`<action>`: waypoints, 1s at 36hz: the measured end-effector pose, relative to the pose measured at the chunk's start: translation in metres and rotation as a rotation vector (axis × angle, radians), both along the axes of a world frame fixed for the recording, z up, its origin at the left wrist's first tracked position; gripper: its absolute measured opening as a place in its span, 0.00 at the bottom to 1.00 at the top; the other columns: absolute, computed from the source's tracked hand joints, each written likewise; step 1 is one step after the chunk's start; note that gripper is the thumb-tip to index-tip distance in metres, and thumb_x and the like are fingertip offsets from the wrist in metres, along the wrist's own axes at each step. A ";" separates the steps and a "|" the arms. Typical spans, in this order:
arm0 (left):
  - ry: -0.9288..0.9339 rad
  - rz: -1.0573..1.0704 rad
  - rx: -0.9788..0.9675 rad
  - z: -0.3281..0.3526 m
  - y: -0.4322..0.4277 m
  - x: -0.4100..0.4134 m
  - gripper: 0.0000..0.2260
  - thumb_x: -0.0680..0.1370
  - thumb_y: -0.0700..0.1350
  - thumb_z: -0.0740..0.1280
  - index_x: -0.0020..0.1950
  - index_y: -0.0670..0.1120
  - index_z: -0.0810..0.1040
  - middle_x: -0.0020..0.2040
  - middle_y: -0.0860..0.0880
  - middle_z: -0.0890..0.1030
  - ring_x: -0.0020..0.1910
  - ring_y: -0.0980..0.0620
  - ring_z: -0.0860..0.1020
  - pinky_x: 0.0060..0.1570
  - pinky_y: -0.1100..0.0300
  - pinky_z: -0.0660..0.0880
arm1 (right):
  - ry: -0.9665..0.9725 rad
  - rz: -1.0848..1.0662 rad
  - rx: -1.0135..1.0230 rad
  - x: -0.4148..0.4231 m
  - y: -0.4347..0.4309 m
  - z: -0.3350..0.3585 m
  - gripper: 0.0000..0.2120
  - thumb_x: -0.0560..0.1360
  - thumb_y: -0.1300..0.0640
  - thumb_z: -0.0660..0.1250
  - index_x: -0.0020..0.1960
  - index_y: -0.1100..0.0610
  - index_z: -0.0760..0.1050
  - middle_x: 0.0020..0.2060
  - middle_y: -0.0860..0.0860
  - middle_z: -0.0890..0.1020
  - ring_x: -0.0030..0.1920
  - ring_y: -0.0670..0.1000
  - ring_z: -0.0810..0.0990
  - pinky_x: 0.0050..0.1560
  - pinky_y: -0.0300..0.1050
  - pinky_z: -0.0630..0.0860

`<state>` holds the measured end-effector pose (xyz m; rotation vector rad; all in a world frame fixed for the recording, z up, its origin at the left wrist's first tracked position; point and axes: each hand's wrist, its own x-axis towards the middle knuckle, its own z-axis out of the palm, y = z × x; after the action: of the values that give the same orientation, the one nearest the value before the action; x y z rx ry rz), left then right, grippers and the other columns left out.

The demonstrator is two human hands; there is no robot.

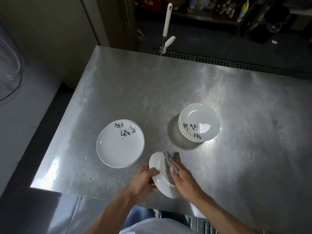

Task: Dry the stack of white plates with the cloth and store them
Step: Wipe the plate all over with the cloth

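**Hands wiping one plate at the near edge of the steel table**

Steel table (152, 85) fills most of the view, its scratched top catching a bright patch of light on the right. Beyond its far edge a floor drain grate (219, 62) runs across, and a white mop handle (167, 22) stands up behind it.

Two stacks of white plates with black brush lettering rest on the table, well apart. The left stack (118, 146) is low and wide. The right stack (199, 122) stands taller and sits farther away, in the light.

Between them, at the near edge, a single plate (156, 160) is held tilted, clear of both stacks. The left hand (143, 180) grasps it by its near-left rim, thumb laid on the upper face and fingers curled underneath. The right hand (184, 179) grips the grey cloth (170, 159), thumb and fingers closed over it and pressing it against the plate's right side. Bunched cloth sticks out past the fingertips on the far side.
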<state>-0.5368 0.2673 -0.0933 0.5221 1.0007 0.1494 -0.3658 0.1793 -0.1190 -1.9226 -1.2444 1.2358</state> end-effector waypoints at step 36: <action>-0.150 0.016 -0.044 0.003 0.000 0.014 0.26 0.72 0.39 0.70 0.70 0.40 0.71 0.57 0.36 0.82 0.50 0.37 0.83 0.47 0.44 0.81 | -0.032 -0.078 0.073 0.008 0.019 0.015 0.22 0.86 0.51 0.54 0.79 0.42 0.59 0.78 0.38 0.60 0.78 0.38 0.55 0.73 0.28 0.51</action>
<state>-0.5228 0.2674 -0.0905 0.4563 0.8602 0.1777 -0.3582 0.1988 -0.1044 -1.9260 -1.2016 1.1093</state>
